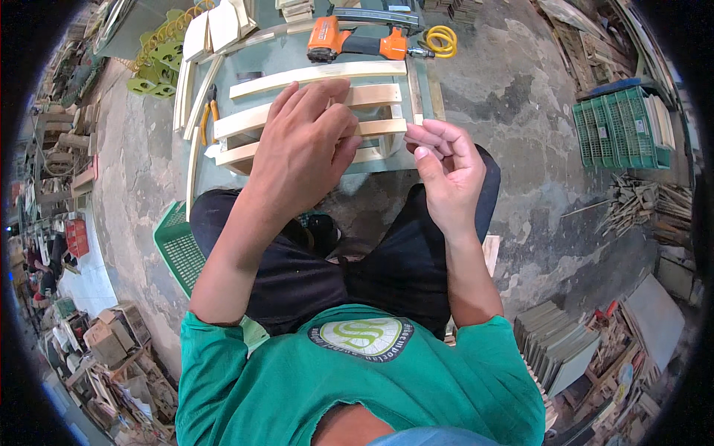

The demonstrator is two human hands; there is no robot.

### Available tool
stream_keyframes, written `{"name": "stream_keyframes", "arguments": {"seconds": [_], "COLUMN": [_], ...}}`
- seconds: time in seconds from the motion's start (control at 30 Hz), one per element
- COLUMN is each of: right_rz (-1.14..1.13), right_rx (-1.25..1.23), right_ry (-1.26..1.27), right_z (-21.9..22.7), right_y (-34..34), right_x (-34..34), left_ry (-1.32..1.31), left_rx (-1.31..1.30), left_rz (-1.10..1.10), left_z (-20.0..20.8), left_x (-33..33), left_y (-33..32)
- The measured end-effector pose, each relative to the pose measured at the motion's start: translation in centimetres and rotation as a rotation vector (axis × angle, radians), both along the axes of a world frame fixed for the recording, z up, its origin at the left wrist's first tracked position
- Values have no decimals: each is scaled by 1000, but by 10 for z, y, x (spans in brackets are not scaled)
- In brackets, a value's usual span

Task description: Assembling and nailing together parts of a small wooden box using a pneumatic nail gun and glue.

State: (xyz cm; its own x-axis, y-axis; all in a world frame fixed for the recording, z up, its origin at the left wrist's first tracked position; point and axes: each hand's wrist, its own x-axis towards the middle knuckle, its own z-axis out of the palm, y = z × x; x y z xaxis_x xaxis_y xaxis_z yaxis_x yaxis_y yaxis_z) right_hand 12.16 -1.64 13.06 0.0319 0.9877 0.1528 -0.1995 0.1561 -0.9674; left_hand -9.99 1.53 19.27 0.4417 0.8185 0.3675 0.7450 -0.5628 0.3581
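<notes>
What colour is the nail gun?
The nail gun is orange and black, seen best in the head view.

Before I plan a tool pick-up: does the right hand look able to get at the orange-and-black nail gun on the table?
Probably yes: the right hand appears empty, and the nail gun lies uncovered beyond the pale, narrow wooden slats, with the way over their right ends apparently free.

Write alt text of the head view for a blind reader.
A person in a green shirt works at a slatted wood frame, left hand over it, right hand beside its right end. Beyond lie an orange air tool and a yellow hose, with pliers to the left.
</notes>
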Motion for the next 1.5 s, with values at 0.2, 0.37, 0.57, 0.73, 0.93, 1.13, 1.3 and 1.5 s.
{"name": "stream_keyframes", "arguments": {"seconds": [0.2, 0.37, 0.57, 0.73, 0.93, 1.13, 1.3, 1.5], "right_rz": [-4, -24, -63, -85, -29, 39, 115, 131], "right_rx": [-6, 17, 64, 99, 207, 628, 621, 630], "right_ry": [-25, -100, -228, -308, -497, -824, -858, -894], "right_z": [4, 4, 8, 9, 21, 31, 33, 34], "right_y": [-2, -1, 0, 1, 10, 41, 46, 48], "right_x": [-2, -3, -5, -5, 4, 17, 21, 22], "left_ry": [6, -5, 8, -4, -9, -15, -8, -29], "left_rx": [16, -27, 8, 14, 19, 11, 29, 32], "left_rz": [6, 4, -8, -10, -11, -5, 4, 15], "left_z": [1, 6, 5, 3, 2, 1, -2, -4], "left_x": [1, 1, 1, 1, 1, 0, 0, 1], "left_y": [0, 0, 0, 0, 0, 0, 0, 1]}}
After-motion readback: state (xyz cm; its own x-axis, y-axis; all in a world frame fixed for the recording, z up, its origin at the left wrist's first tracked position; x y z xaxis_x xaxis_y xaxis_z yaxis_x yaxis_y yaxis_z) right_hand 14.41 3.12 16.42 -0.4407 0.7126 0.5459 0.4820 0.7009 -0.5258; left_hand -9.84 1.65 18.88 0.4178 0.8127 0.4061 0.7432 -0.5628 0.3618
